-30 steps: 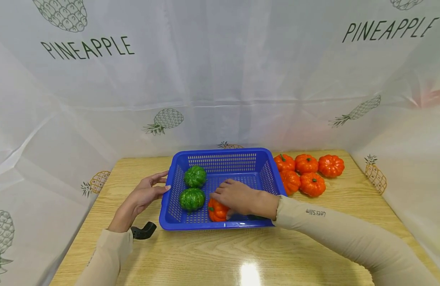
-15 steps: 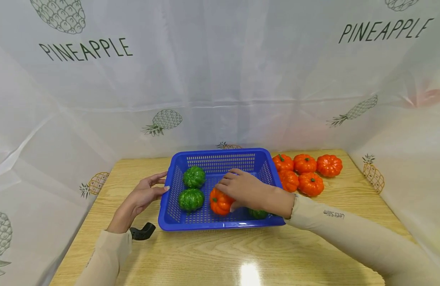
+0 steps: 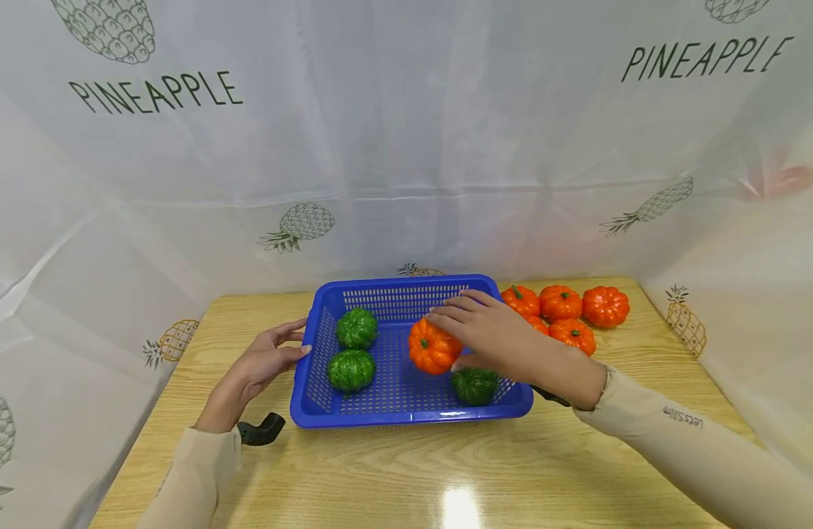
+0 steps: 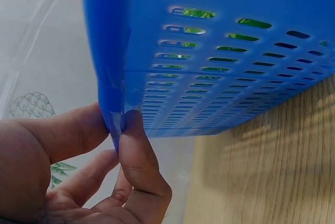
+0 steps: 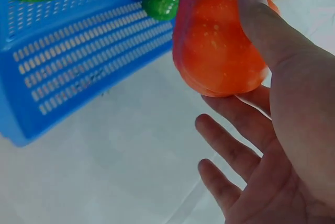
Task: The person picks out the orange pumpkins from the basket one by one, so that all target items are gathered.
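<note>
My right hand (image 3: pixel 495 330) grips an orange pumpkin (image 3: pixel 432 348) above the blue plastic basket (image 3: pixel 406 418); the right wrist view shows thumb and fingers around the pumpkin (image 5: pixel 222 41). At the basket's left side, my left hand (image 3: pixel 267 358) pinches the rim between thumb and fingers, as the left wrist view shows at the basket edge (image 4: pixel 112 98). Inside the basket, two green pumpkins stand on the left, a back one (image 3: pixel 357 328) and a front one (image 3: pixel 351 369). Another green pumpkin (image 3: pixel 475 387) lies at the front right, partly behind my right hand.
Several orange pumpkins (image 3: pixel 573 336) sit grouped on the wooden table (image 3: pixel 380 477), right of the basket. My right forearm partly covers that group. A white pineapple-print sheet (image 3: pixel 406 147) hangs behind the table and along its sides.
My right hand has lifted the orange pumpkin from the basket's bottom and carried it up and to the right. The green pumpkin at front right has come into view. My left hand stays put.
</note>
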A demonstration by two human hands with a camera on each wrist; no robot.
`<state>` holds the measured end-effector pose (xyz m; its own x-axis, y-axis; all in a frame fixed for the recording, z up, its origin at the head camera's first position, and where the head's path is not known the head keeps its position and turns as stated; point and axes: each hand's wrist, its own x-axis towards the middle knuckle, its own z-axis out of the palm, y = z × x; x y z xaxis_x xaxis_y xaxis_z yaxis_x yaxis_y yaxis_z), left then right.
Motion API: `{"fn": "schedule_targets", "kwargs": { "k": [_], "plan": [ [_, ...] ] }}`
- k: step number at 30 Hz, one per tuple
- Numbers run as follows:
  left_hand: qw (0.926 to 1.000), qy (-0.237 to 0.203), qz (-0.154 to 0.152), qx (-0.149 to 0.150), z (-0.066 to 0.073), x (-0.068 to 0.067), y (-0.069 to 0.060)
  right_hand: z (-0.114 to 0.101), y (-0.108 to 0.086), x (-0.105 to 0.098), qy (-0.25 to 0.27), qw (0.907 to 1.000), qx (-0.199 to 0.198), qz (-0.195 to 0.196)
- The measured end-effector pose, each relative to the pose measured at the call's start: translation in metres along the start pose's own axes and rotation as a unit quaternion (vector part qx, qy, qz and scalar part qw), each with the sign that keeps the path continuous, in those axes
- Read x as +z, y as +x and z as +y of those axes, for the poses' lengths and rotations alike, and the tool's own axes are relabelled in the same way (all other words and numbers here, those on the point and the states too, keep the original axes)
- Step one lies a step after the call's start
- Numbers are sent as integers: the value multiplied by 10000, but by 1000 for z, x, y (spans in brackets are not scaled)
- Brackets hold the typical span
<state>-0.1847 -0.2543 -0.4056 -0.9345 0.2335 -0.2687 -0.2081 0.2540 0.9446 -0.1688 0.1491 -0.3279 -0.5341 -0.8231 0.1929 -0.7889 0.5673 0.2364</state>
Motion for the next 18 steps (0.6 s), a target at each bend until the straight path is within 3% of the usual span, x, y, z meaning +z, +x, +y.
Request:
{"fn": "schedule_targets", "kwargs": {
  "k": [5, 13, 18],
  "plan": [
    [10000, -3, 31, -52, 1, 0, 0, 7, -17, 1, 46, 9994, 106, 340],
    [10000, -31, -25, 21, 2, 1, -2, 12, -43, -1, 91, 9987, 403, 285],
    [10000, 10, 8, -15, 2, 2, -2, 17, -57, 2, 215, 9971, 520, 519]
  ]
}}
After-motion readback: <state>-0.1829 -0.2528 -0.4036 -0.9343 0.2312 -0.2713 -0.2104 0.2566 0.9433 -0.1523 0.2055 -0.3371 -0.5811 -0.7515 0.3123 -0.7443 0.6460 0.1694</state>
